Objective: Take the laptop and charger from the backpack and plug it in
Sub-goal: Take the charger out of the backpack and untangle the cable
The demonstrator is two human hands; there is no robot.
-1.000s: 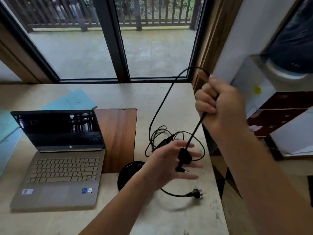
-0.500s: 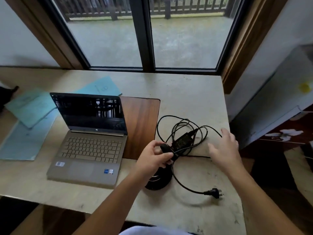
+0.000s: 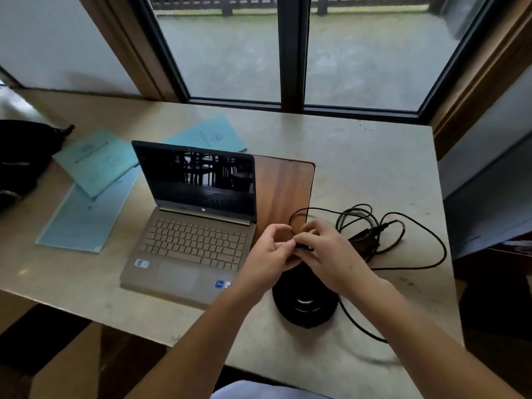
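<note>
Both hands together just right of the laptop's (image 3: 192, 226) front corner, above a round black disc (image 3: 305, 308) on the table (image 3: 359, 156). Left hand (image 3: 270, 254) with fingers curled, pinching the thin charger cable (image 3: 414, 226) near its plug end; right hand (image 3: 328, 254) touching it, fingers also curled round the same small black piece, fingertips (image 3: 309, 226) bent inward. Exact plug shape hidden between the fingers. Laptop open, screen dark, just left of the left hand, partly on a wooden board (image 3: 283, 191) behind both hands. Charger brick (image 3: 364, 240) just right of the right hand, wrapped in loose loops of cable spreading further right and trailing down past the right forearm. Blue folders (image 3: 95, 168) well left of the left hand, beyond the laptop; a dark backpack (image 3: 23, 156) further left still, at the table's edge.
</note>
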